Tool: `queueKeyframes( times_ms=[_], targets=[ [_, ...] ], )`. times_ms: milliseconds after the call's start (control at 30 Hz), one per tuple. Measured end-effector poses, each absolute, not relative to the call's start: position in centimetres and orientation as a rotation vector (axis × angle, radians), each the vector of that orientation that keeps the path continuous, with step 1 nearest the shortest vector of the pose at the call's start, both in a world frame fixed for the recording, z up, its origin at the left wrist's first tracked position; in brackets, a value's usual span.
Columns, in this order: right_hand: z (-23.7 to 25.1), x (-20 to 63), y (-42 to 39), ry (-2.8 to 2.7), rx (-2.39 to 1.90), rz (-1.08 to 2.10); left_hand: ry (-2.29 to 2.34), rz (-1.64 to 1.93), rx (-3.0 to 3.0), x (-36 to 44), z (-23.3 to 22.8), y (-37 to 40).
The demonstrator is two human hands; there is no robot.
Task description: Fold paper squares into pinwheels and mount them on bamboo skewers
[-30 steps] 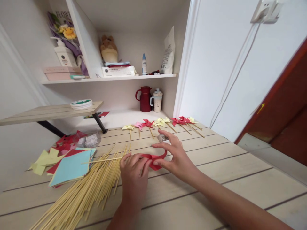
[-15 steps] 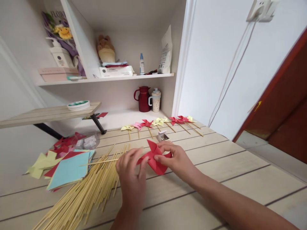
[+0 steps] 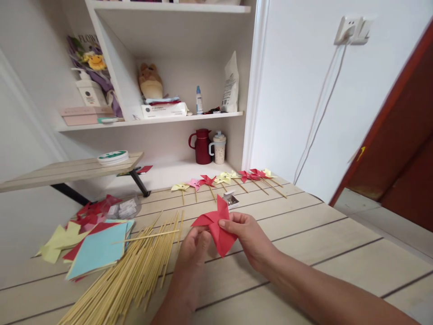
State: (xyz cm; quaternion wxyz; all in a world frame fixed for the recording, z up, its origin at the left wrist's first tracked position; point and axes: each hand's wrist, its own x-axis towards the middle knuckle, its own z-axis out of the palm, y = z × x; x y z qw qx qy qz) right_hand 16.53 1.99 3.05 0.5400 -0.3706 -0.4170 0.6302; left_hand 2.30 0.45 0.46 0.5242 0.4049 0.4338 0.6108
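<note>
Bamboo skewers [image 3: 135,266] fan across the desk [image 3: 338,253] at seven o'clock, coloured paper squares [image 3: 98,248] stacked at nine, finished pinwheels [image 3: 223,179] lined up at twelve, a red jug [image 3: 202,146] and speckled mug [image 3: 219,147] standing behind them.

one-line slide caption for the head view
Both hands, left and right, hold a red paper pinwheel above the table.

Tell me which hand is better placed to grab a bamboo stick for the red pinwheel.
Left. The left hand sits beside the bamboo sticks, while the right hand pinches the red pinwheel at its centre, farther away.
</note>
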Motion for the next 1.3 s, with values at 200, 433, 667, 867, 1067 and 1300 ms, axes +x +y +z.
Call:
queueKeyframes(
  times_ms=[200,433,667,867,1067,1300],
  targets=[
    [2.8,16.1,1.7,-1.024,-0.891,1.527,1.169,1.427,0.848,2.4,1.4,-0.6],
    [2.5,15.9,1.7,-0.970,-0.891,1.559,1.144,1.434,0.781,2.8,2.6,-1.2],
    [1.9,15.6,1.5,-0.947,-0.877,1.580,1.093,1.435,0.787,2.8,2.6,-1.4],
    [2.2,15.4,1.0,-0.932,-0.874,1.639,1.093,1.377,0.770,2.4,2.9,-1.7],
    [1.8,15.2,0.9,-0.941,-0.842,1.645,1.173,1.386,0.748,2.2,2.5,-1.5],
    [2.4,15.7,0.9,-1.106,-0.812,1.580,1.247,1.373,0.662,1.2,2.2,-1.1]
  ],
)
